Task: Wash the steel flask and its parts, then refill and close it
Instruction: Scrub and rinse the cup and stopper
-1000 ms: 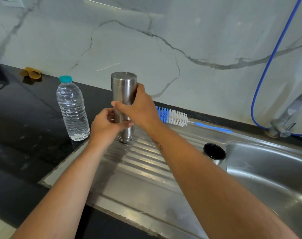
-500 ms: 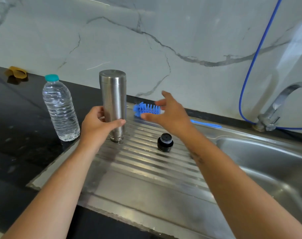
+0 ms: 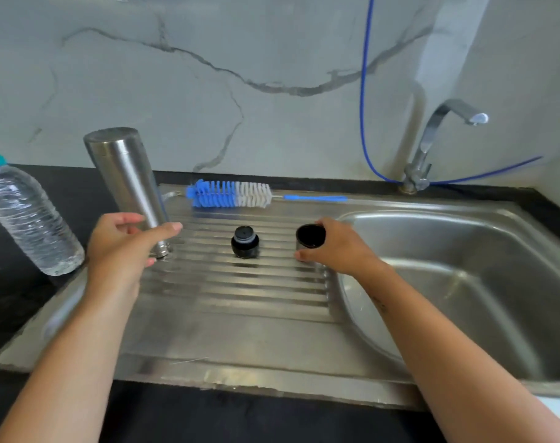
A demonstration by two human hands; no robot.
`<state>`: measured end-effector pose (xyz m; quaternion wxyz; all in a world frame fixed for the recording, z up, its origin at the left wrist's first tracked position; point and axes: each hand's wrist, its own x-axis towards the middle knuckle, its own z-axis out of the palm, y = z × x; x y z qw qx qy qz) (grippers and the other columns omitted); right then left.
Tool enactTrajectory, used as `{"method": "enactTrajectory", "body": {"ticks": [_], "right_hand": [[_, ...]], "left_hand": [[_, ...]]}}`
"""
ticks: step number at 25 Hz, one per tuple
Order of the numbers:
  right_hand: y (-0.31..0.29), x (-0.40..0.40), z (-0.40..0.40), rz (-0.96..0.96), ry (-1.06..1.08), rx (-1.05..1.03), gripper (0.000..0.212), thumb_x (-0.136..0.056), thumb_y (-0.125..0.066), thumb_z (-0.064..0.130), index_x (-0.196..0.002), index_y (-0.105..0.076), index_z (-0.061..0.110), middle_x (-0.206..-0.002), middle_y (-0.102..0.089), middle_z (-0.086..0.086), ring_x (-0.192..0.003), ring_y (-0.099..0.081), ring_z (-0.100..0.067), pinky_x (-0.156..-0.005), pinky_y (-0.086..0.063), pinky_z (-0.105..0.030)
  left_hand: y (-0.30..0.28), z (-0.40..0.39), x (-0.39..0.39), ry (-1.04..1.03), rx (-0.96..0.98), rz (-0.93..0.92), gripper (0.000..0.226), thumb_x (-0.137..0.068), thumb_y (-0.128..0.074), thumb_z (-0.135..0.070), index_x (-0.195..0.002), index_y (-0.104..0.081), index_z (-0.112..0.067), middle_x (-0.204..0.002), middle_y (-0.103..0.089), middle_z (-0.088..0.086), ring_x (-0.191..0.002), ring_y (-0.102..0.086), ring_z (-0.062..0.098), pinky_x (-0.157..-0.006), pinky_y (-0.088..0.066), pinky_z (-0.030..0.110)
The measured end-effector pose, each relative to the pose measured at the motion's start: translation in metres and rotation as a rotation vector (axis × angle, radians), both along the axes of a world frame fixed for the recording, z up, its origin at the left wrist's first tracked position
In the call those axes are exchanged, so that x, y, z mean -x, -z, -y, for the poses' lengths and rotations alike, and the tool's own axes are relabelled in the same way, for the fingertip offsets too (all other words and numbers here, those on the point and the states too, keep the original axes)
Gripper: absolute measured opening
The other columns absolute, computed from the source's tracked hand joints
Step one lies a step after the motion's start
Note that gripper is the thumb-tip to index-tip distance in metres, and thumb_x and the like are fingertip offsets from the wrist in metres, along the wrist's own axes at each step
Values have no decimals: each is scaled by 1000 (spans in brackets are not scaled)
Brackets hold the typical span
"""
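Your right hand [image 3: 342, 247], which half a second ago reached open toward the bottle brush [image 3: 230, 195], now grips the steel cup lid [image 3: 310, 238] on the draining board [image 3: 240, 302] right of the black stopper [image 3: 244, 242], while your left hand [image 3: 125, 247] keeps holding the upside-down steel flask [image 3: 128, 183] at the left.

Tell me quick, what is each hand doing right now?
Left hand: fingers curled round the steel flask, holding it upside down on the draining board.
Right hand: gripping the cup-shaped cap beside the sink.
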<state>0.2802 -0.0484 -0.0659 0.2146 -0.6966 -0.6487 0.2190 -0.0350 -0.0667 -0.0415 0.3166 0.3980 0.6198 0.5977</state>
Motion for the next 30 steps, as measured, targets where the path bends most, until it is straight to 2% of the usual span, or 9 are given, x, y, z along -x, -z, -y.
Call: {"method": "enactTrajectory", "body": {"ticks": [4, 8, 11, 13, 15, 17, 22, 25, 30], "right_hand": [[-4, -25, 6, -94, 41, -62, 56, -71, -90, 39, -116, -64, 18, -107, -66, 1, -97, -62, -17, -81, -48, -29], [0, -83, 7, -288, 227, -109, 64, -69, -90, 32, -121, -55, 21, -111, -66, -1, -100, -68, -22, -88, -60, -40], [6, -127, 9, -337, 395, -199, 66, -71, -90, 31, -122, -53, 16, -111, -66, -1, -98, -65, -19, -79, -51, -30], [14, -148, 10, -412, 490, -246, 64, -72, -90, 30, -122, -54, 14, -111, -67, -2, -94, -64, -15, -72, -46, -23], [22, -162, 8, -471, 535, -249, 62, -74, -90, 30, -122, -54, 15, -109, -67, 0, -86, -62, -9, -64, -43, -18], [28, -173, 4, -509, 551, -293, 61, -76, -89, 31, -125, -56, 15, -104, -65, 5, -84, -59, -4, -65, -42, -15], [33, -186, -4, -568, 538, -436, 52, -80, -86, 31, -125, -61, 23, -106, -63, 19, -101, -57, -1, -83, -42, -16], [36, -187, -7, -575, 525, -463, 55, -80, -86, 32, -128, -61, 23, -116, -64, 12, -113, -55, -6, -92, -42, -23], [40, -189, -12, -575, 540, -494, 54, -81, -87, 32, -128, -62, 21, -113, -65, 12, -111, -57, -6, -89, -41, -20]], "left_hand": [[8, 6, -93, 226, 11, -73, 48, -71, -92, -18, -104, -58, -19, -83, -49, -5, -72, -52, 11, -58, -44, 29], [12, -18, -192, 437, 46, -202, 51, -58, -94, -38, -94, -58, -28, -89, -59, -5, -80, -61, 17, -74, -54, 42], [7, -48, -272, 563, -25, -294, 34, -73, -88, -29, -90, -58, -28, -84, -61, -7, -86, -66, 22, -78, -56, 43], [0, -68, -323, 626, -95, -419, 23, -81, -80, -29, -96, -63, -23, -85, -64, -6, -91, -68, 23, -81, -55, 37], [-5, -87, -366, 677, -152, -577, 27, -89, -73, -33, -111, -66, -18, -95, -70, 0, -94, -67, 22, -82, -54, 34], [-10, -108, -401, 713, -232, -690, 35, -96, -66, -36, -124, -65, -16, -108, -71, 5, -99, -66, 23, -84, -54, 35], [-25, -156, -445, 788, -360, -950, 31, -102, -60, -29, -127, -71, -14, -126, -70, 9, -112, -66, 25, -90, -51, 35], [-22, -169, -449, 773, -383, -965, 20, -101, -62, -21, -109, -78, -13, -110, -75, 7, -99, -70, 23, -88, -56, 34], [-5, -184, -429, 719, -385, -912, 18, -99, -63, -18, -87, -74, -12, -87, -73, 1, -83, -66, 20, -76, -53, 35]]}}
